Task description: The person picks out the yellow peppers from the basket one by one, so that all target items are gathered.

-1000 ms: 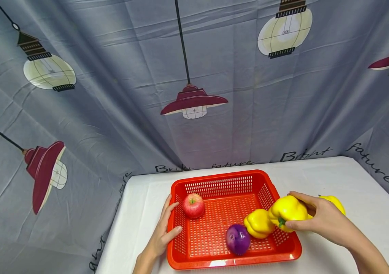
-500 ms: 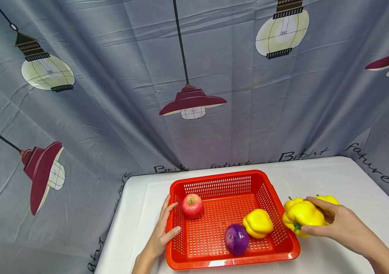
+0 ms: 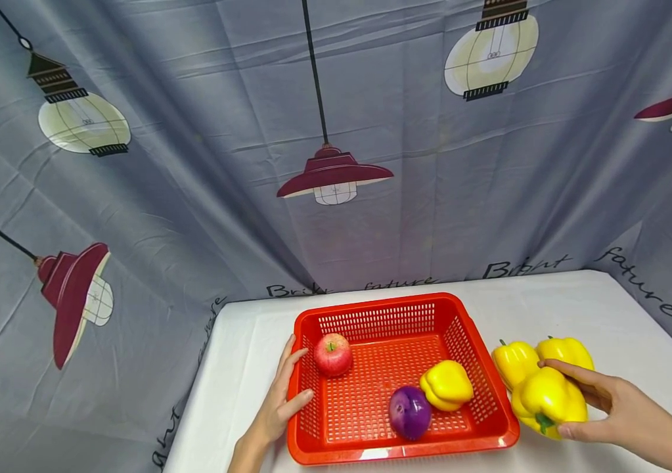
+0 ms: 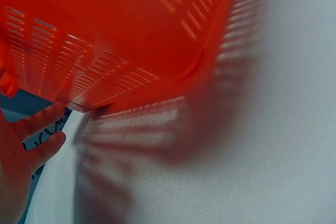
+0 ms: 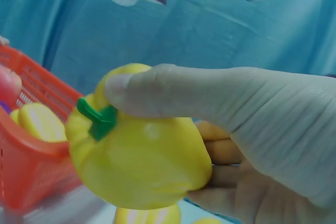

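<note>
We see a lamp-printed grey curtain spread behind everything, and in front of it a white-covered surface. On the surface we find a red slotted basket, near the middle of our head view. Our 2 hands are well apart, on opposite sides of the basket: the left hand rests at its left wall, fingers extended and thumb spread over the rim, while the right hand grips a yellow pepper just outside the right wall, thumb near its green end. We cannot tell whether this held pepper touches the surface. Just beyond it we count 2 more yellow peppers, a left one beside the basket and a right one farther out. Inside the basket we have 1 yellow pepper in the basket toward the right, a round purple vegetable just beside it near the front, and a red apple by the left wall. Smallest, we make out the held pepper's green stem, facing left in our right wrist view.
</note>
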